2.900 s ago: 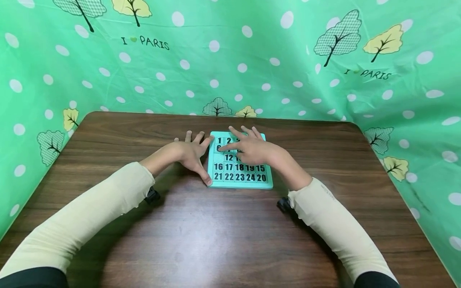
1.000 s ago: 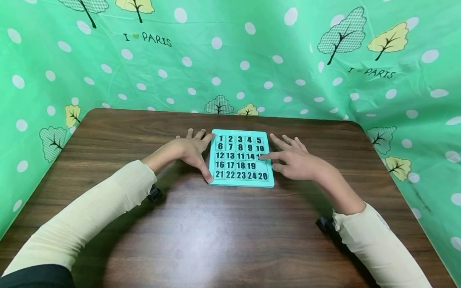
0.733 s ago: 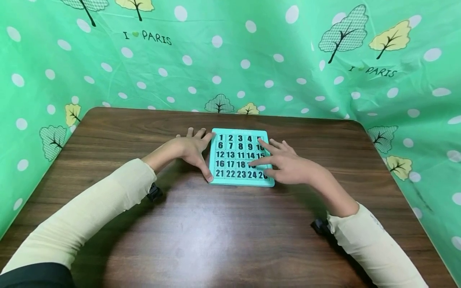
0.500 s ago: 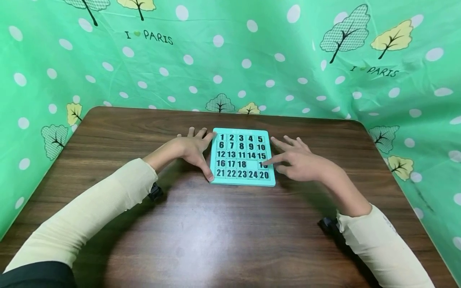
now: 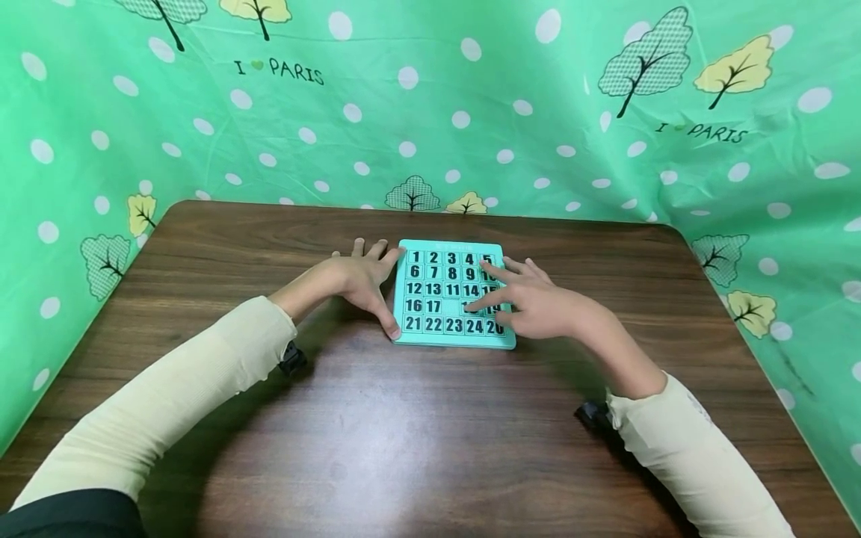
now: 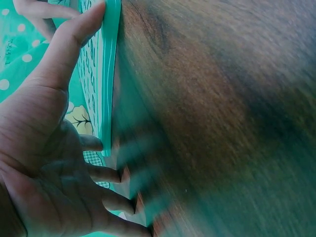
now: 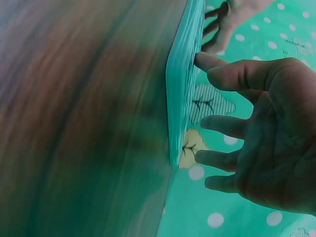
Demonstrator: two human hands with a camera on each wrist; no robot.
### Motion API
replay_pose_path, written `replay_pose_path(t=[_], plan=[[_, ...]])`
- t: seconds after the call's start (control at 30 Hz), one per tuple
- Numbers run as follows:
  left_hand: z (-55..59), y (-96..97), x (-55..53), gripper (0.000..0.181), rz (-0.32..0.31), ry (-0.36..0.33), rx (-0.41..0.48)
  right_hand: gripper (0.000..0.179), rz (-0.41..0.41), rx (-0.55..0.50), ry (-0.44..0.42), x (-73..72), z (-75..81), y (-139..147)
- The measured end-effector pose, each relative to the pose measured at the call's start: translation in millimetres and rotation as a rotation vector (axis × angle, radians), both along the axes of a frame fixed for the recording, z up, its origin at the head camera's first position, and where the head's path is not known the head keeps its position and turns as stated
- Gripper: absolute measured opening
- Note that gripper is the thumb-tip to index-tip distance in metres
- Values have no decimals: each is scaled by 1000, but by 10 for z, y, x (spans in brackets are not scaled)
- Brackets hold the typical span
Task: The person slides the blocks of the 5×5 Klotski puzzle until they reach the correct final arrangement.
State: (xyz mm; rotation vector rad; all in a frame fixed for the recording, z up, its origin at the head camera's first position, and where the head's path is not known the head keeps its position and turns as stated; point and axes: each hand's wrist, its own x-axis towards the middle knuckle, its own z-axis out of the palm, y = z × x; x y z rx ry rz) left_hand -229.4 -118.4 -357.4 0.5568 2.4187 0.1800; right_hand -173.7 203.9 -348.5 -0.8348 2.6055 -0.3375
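Note:
A turquoise number slide puzzle (image 5: pixel 454 341) lies flat on the table, its black-numbered tiles in rows. My left hand (image 5: pixel 363 282) braces its left side: the thumb (image 6: pixel 91 22) rests on the near left corner and the spread fingers reach the far left corner. From the right, my right hand (image 5: pixel 541 302) reaches over the board with its index fingertip on the 18 tile. A bare slot (image 5: pixel 452 306) shows between 17 and that tile. The right hand's fingers partly cover 10, 15, 19 and 20. In the right wrist view the other fingers (image 7: pixel 224 126) are extended, apart from the board.
The brown wooden table (image 5: pixel 323 433) extends all round the puzzle. Behind it hangs a green dotted curtain (image 5: pixel 430 97) with tree prints. A dark wrist device (image 5: pixel 595 418) sits under each sleeve cuff.
The right hand came from the board's left part to its right side. Tile 15 moved up, then 19 and 18 slid right, so the bare slot shifted left. The left hand stayed.

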Motion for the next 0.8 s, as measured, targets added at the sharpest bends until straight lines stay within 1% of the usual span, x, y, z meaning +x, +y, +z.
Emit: replay_pose_path(t=[0.17,0.3,0.4,0.5,0.57,0.63,0.73,0.8], plan=[[6,0,5,165,-7,8,-8,47,-21,7,-17,2,52,64],[1,1,6,164,-10,11,-13,42,-15,-12,8,-10,55,-4],[-4,3,-4,164,-12,9,-17,41,28,-33,27,-15,28,-126],[-4,-4,-12,165,-4,2,-22,49,82,-37,16,-16,-18,-268],[-4,-11,-15,165,0,-2,-27,54,108,-20,6,-19,-42,-327],[-3,-15,-13,165,1,-3,-29,55,98,1,4,-21,-45,-331],[0,-13,-7,165,-6,-4,-24,52,49,25,2,-31,-12,-250],[4,-8,-4,165,-9,-5,-19,50,26,17,11,-49,11,-199]])
